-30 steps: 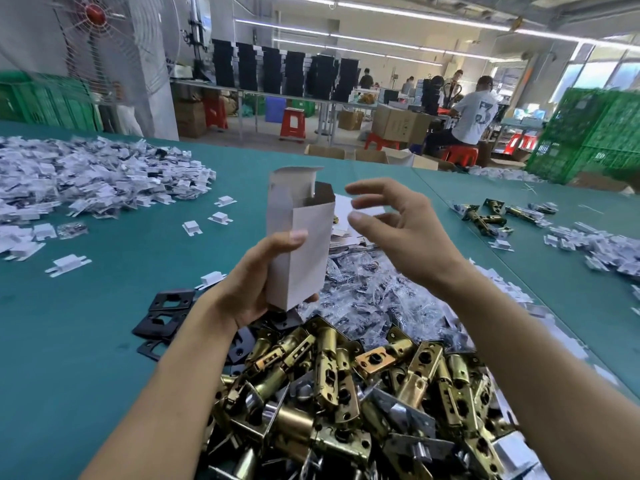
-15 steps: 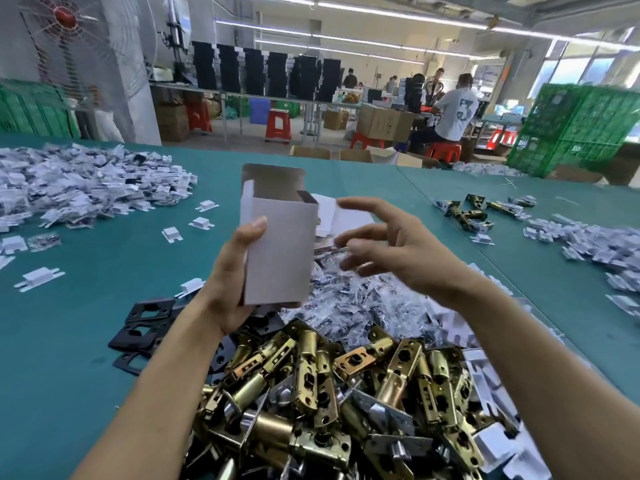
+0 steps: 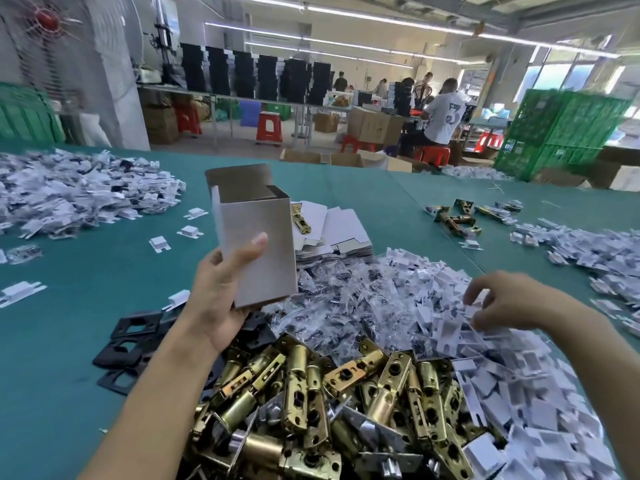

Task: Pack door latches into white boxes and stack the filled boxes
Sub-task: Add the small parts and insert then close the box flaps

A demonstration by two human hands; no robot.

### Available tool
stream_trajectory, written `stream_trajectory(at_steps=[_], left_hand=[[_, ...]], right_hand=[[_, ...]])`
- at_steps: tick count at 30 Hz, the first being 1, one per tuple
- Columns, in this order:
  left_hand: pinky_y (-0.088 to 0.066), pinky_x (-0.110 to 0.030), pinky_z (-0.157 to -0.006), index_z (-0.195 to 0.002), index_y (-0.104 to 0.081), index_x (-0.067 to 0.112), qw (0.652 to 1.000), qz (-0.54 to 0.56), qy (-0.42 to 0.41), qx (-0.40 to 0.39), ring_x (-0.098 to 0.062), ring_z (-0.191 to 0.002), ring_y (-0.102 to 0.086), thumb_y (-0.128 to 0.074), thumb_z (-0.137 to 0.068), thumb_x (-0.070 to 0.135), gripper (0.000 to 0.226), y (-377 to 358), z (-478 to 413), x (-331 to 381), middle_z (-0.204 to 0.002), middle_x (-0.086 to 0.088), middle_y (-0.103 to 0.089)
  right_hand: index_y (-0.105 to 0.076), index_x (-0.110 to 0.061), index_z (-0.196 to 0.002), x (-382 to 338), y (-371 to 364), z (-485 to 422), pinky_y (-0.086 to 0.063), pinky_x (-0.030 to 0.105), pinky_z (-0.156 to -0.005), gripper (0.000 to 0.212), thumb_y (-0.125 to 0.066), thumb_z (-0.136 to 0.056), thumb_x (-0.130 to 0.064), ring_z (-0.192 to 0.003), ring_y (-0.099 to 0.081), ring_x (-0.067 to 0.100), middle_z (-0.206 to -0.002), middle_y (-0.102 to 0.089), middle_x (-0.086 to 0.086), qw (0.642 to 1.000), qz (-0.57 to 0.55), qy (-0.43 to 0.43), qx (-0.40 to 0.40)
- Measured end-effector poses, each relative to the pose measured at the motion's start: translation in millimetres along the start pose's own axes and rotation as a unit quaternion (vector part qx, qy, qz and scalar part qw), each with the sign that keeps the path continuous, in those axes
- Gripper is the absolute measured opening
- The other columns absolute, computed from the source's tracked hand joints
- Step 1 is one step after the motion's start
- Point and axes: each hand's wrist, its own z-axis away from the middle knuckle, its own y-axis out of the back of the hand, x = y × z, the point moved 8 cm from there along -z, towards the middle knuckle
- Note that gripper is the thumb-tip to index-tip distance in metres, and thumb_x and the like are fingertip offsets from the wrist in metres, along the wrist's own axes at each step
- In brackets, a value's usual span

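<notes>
While the left hand [image 3: 221,306] clamps an upright, open-topped white cardboard box [image 3: 259,244] above the near edge of the teal worktop [image 3: 52,358], the right hand [image 3: 509,299] dips curled fingers into white plastic pieces [image 3: 450,327], grip unclear. Brass door latches [image 3: 311,393] lie heaped beneath. A distant white shirt [image 3: 446,116] reads 3.

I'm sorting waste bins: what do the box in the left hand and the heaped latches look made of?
The box: thin paperboard, matte white outside, brownish inside, judging by its creased flaps. The latches: metal, glossy brass-coloured plating with silvery parts; base metal unclear.
</notes>
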Motion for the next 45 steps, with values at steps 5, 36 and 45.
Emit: stream_trajectory(at_steps=[5, 36, 45], left_hand=[[-0.059, -0.040, -0.055, -0.121, -0.062, 0.017, 0.993, 0.038, 0.010, 0.109, -0.032, -0.090, -0.070, -0.073, -0.071, 0.058, 0.065, 17, -1, -1, -0.105, -0.011, -0.072], [-0.051, -0.022, -0.050, -0.091, -0.075, 0.032, 0.981, -0.177, 0.001, -0.082, -0.012, -0.069, -0.069, -0.074, -0.068, 0.067, 0.042, -21, 11, -4, -0.080, 0.005, -0.073], [-0.052, -0.021, -0.052, -0.089, -0.075, 0.039, 0.986, -0.152, -0.019, -0.071, -0.015, -0.077, -0.069, -0.080, -0.069, 0.060, 0.030, -18, 9, 1, -0.086, 0.005, -0.074]], right_hand=[[-0.056, -0.039, -0.092, -10, -6, 2, -0.056, 0.040, -0.083, 0.023, -0.066, -0.078, -0.024, -0.089, -0.061, 0.021, -0.101, -0.059, 0.001, 0.999, 0.030, 0.011, 0.041], [-0.065, -0.031, -0.098, -4, -12, 3, -0.056, 0.035, -0.082, 0.025, -0.070, -0.090, -0.008, -0.094, -0.069, 0.018, -0.103, -0.069, -0.005, 0.854, -0.442, 0.127, 0.242], [-0.061, -0.032, -0.118, -6, 0, 16, -0.056, 0.037, -0.079, 0.031, -0.064, -0.094, -0.013, -0.084, -0.070, 0.015, -0.106, -0.066, 0.003, 0.793, -0.517, 0.136, 0.294]])
